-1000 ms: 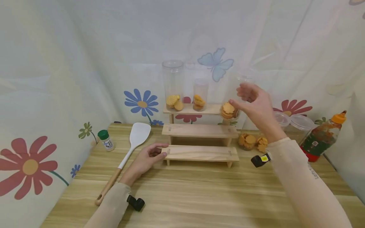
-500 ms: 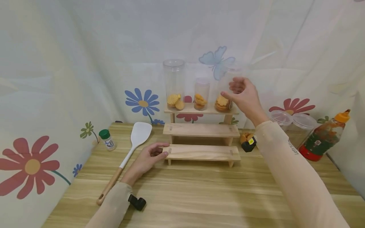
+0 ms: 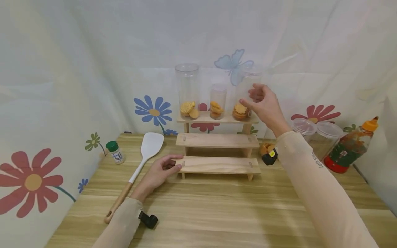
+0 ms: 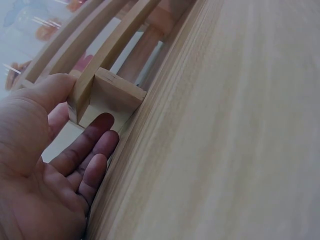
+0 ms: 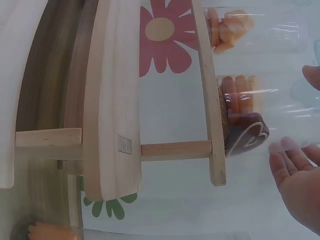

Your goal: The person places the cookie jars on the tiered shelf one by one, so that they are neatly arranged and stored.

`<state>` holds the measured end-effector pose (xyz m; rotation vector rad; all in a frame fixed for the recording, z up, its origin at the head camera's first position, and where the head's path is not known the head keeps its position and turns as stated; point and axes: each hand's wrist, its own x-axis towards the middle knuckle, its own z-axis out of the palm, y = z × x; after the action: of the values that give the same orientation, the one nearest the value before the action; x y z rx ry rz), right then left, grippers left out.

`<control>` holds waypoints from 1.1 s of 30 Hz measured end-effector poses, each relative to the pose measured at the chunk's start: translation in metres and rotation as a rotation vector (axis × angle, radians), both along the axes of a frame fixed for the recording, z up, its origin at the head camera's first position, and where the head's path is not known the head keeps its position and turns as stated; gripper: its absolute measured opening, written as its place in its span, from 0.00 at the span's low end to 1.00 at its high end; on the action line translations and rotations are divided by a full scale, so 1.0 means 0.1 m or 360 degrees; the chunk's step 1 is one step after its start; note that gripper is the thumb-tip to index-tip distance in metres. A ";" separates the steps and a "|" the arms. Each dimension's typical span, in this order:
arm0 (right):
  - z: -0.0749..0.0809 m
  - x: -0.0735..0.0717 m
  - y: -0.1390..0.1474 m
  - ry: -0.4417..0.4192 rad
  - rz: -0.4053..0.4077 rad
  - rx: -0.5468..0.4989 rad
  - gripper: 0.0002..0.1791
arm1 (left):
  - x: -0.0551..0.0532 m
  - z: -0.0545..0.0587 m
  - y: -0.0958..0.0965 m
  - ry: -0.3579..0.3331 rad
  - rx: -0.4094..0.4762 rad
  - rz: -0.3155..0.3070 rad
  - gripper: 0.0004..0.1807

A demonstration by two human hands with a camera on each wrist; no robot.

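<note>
A three-step wooden shelf stand [image 3: 217, 165] stands on the table. With thumb and index finger, my left hand [image 3: 159, 174] grips the left end of its lowest step; the other fingers lie below that step in the left wrist view. My right hand [image 3: 263, 105] curves around a tall clear jar [image 3: 246, 82] at the right end of the top step, thumb on one side, fingers on the other. Stacked biscuits and a dark heart-decorated cookie [image 5: 247, 134] lie in it. Left of it on that step are a short jar [image 3: 218, 100] and a tall jar [image 3: 187, 86], both with biscuits.
A white spatula [image 3: 152, 144] with a wooden handle and a green-capped shaker [image 3: 114, 151] lie left of the stand. To the right are clear jars [image 3: 328, 131], partly behind my right arm, and a red sauce bottle [image 3: 353, 146] with an orange cap. A flowered curtain [image 3: 93, 69] hangs behind.
My right hand has moved left with the tall jar, which now sits on the top step's right end instead of tilting at its edge. My left hand has stayed on the lowest step.
</note>
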<state>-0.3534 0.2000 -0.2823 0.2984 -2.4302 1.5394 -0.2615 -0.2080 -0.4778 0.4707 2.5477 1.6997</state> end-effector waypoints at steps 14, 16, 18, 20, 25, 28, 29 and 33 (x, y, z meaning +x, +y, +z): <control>-0.04 0.62 0.31 0.0274 -0.0152 -0.0357 0.47 | -0.03 -0.04 -0.01 0.0010 0.0015 0.0001 0.21; -0.06 0.74 0.39 0.0307 -0.0193 -0.0374 0.46 | -0.03 -0.05 -0.01 0.0015 0.0018 0.0009 0.21; -0.08 0.86 0.48 0.0329 -0.0236 -0.0399 0.45 | -0.03 -0.05 -0.01 0.0015 0.0011 0.0013 0.21; -0.10 0.97 0.58 0.0336 -0.0268 -0.0436 0.46 | -0.03 -0.05 -0.01 0.0011 0.0004 0.0014 0.22; -0.18 1.21 0.80 0.0403 -0.0350 -0.0548 0.49 | -0.04 -0.04 0.00 -0.0001 -0.0011 0.0002 0.22; -0.21 1.31 0.92 0.0465 -0.0417 -0.0598 0.49 | -0.03 -0.04 0.00 -0.0002 -0.0014 0.0000 0.22; -0.22 1.33 0.97 0.0479 -0.0454 -0.0575 0.49 | -0.03 -0.04 0.00 -0.0001 -0.0016 0.0002 0.22; -0.23 1.39 1.15 0.0523 -0.0625 -0.0361 0.49 | -0.04 -0.03 0.00 0.0006 -0.0017 0.0001 0.22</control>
<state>-0.2142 0.3149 -0.3052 0.0216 -1.9048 1.4380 -0.2652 -0.2084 -0.4812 0.4727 2.5587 1.6859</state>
